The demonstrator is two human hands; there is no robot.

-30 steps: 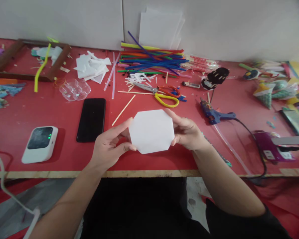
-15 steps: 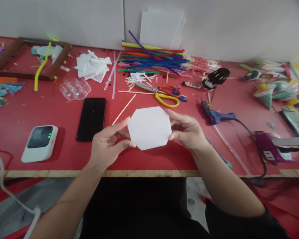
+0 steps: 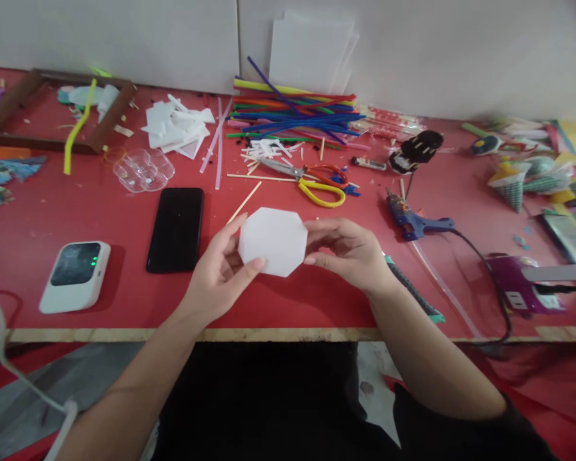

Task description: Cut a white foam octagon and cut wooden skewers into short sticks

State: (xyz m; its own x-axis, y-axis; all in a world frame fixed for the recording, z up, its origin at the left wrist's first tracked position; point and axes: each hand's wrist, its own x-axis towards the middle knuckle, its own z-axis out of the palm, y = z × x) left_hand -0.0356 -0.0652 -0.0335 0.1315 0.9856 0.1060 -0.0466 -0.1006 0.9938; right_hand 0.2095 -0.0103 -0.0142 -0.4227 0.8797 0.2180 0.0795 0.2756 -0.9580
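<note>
A white paper octagon [image 3: 273, 242] is held above the front part of the red table. My left hand [image 3: 221, 275] grips its left side, the thumb lying over the lower face and the fingers partly behind. At the right edge is my right hand [image 3: 352, 256], loosely curved, thumb and fingers apart; its fingertips come up to the paper's edge, and I cannot tell if they touch. Behind the paper lie scissors [image 3: 322, 193] with red and yellow handles and a thin wooden stick [image 3: 244, 202].
Left of my hands lie a black phone [image 3: 176, 229] and a white device [image 3: 75, 275]. Pipe cleaners [image 3: 292, 115] and paper scraps [image 3: 175, 128] sit at the back. A blue glue gun [image 3: 413, 223], its cord, and a cutter [image 3: 415, 291] are on the right.
The paper octagon has shifted left and turned a little. My left thumb has slid further onto its face. My right hand has loosened and moved slightly left.
</note>
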